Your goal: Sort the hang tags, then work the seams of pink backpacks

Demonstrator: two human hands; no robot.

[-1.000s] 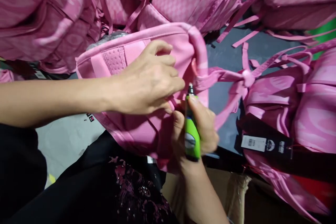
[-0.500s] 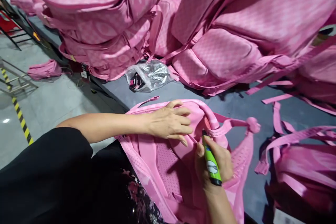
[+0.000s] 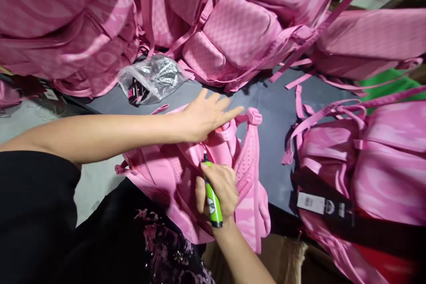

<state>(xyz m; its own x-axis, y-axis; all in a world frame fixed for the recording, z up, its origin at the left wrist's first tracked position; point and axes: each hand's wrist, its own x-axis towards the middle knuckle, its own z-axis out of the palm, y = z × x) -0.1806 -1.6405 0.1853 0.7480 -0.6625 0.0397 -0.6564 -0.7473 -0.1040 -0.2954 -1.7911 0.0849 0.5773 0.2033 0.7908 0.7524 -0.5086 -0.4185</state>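
A pink backpack (image 3: 166, 173) lies at the front edge of the grey table, its perforated straps spread to the right. My left hand (image 3: 208, 117) rests over the top of this bag with its fingers spread. Below it, my right hand (image 3: 221, 186) is closed round a green marker (image 3: 213, 204) with black ends. The marker's tip points up at the pink fabric just under my left hand. Whether the tip touches the cloth cannot be made out.
Pink checked backpacks (image 3: 246, 26) stand along the back of the table (image 3: 273, 106). A clear plastic bag (image 3: 156, 77) with small black items lies before them. More pink backpacks (image 3: 392, 155) are at the right, near a black tag with a white label (image 3: 311, 203).
The view has swung right, showing more bags there. My left hand's fingers, curled on the bag before, are now stretched out at its top edge. The backpack looks more folded together.
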